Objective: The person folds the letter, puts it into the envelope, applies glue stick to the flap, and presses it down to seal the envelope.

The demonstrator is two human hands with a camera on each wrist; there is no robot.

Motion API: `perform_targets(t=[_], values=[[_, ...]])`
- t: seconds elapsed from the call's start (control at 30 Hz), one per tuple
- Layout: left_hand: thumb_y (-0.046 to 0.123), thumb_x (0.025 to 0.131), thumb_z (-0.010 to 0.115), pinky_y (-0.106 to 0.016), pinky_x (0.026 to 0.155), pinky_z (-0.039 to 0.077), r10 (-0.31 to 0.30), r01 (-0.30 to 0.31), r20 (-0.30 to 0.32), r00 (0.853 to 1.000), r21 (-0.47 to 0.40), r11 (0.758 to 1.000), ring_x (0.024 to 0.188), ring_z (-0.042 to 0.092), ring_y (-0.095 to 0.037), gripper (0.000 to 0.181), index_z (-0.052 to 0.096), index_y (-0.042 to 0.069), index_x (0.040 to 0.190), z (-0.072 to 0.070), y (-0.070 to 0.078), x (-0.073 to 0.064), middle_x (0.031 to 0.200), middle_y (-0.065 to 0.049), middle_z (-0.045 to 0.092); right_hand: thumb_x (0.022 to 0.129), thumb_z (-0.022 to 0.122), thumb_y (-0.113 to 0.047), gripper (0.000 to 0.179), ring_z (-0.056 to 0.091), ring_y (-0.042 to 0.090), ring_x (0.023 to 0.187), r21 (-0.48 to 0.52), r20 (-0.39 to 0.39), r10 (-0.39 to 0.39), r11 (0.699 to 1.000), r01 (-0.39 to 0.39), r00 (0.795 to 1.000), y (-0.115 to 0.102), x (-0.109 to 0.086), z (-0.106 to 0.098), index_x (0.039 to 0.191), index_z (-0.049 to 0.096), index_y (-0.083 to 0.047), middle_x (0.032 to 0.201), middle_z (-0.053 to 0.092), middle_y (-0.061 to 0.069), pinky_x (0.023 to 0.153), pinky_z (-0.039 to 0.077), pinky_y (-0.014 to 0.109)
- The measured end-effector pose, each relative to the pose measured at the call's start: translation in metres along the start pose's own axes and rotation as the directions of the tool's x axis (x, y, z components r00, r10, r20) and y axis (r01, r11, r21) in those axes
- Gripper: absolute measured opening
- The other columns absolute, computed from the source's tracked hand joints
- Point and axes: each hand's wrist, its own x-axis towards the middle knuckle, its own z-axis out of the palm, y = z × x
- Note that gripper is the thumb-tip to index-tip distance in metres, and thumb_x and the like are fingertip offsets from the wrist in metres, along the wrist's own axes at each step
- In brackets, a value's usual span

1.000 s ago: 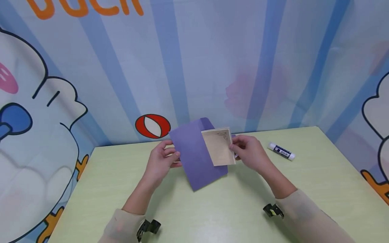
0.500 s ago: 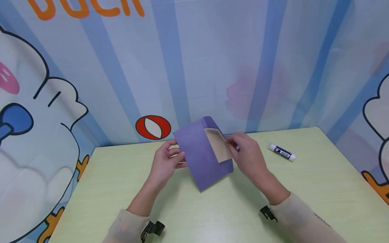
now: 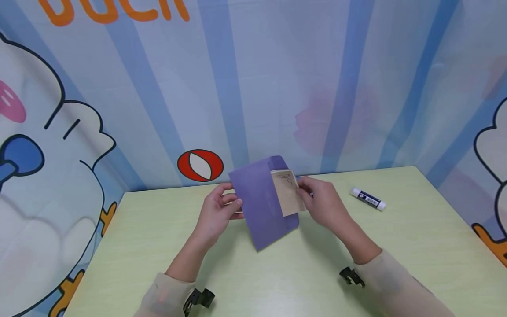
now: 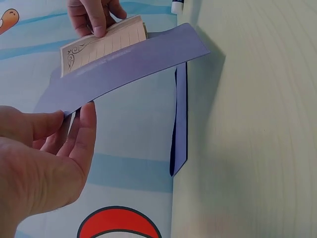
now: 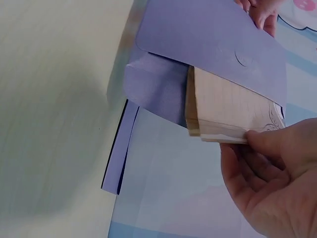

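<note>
A purple envelope point(image 3: 259, 202) is held up, tilted, above the table in the head view. My left hand point(image 3: 218, 211) pinches its left edge between thumb and fingers, which the left wrist view shows from behind the thumb. From the envelope's right-hand opening sticks a folded stack of cream lined paper point(image 5: 233, 99) with a scroll-patterned corner. My right hand point(image 3: 322, 200) pinches the outer edge of that paper, thumb on the near face. The paper's inner part is hidden inside the envelope.
A glue stick point(image 3: 367, 199) lies on the pale green table point(image 3: 277, 281), right of my right hand. Another flat purple paper piece point(image 4: 181, 119) lies along the table's back edge, mostly hidden in the head view. A printed cloth backdrop point(image 3: 269, 88) stands behind.
The paper went deeper into the envelope with its outer edge bending, then came slightly back out and flattened. Both hands and the envelope shifted a little; the left hand kept its grip.
</note>
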Motion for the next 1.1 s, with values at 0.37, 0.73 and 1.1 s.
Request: perform_targets(t=[0.37, 0.73, 1.1], values=[[-0.004, 0.102, 0.066, -0.044, 0.083, 0.064, 0.007, -0.005, 0.050, 0.999, -0.030, 1.000, 0.092, 0.076, -0.029, 0.040, 0.059, 0.009, 0.139, 0.0003, 0.0015, 0.0010, 0.110, -0.017, 0.076, 0.107, 0.061, -0.001, 0.011, 0.070, 0.023, 0.081, 0.210, 0.195, 0.056, 0.973, -0.098, 0.979, 0.0013, 0.0036, -0.0019, 0.113, 0.070, 0.000, 0.100, 0.075, 0.010, 0.066, 0.057, 0.035], [-0.005, 0.102, 0.066, -0.047, 0.085, 0.063, 0.023, -0.016, 0.111, 0.994, -0.064, 0.998, 0.092, 0.077, -0.027, 0.043, 0.060, 0.009, 0.142, 0.0030, 0.0001, 0.0005, 0.109, -0.016, 0.076, 0.109, 0.057, 0.000, 0.017, 0.074, 0.024, 0.086, 0.354, 0.302, 0.040, 0.923, -0.152, 0.952, -0.0032, 0.0048, 0.0018, 0.116, 0.072, 0.003, 0.099, 0.073, 0.011, 0.076, 0.064, 0.041], [-0.004, 0.102, 0.067, -0.046, 0.085, 0.063, 0.022, -0.015, 0.157, 0.987, -0.047, 0.999, 0.095, 0.077, -0.026, 0.046, 0.059, 0.008, 0.145, -0.0002, 0.0012, -0.0012, 0.112, -0.015, 0.077, 0.107, 0.059, 0.000, 0.024, 0.074, 0.023, 0.080, 0.367, 0.362, 0.001, 0.919, -0.143, 0.932, 0.0014, 0.0036, -0.0040, 0.127, 0.072, 0.004, 0.112, 0.074, 0.016, 0.067, 0.064, 0.039]])
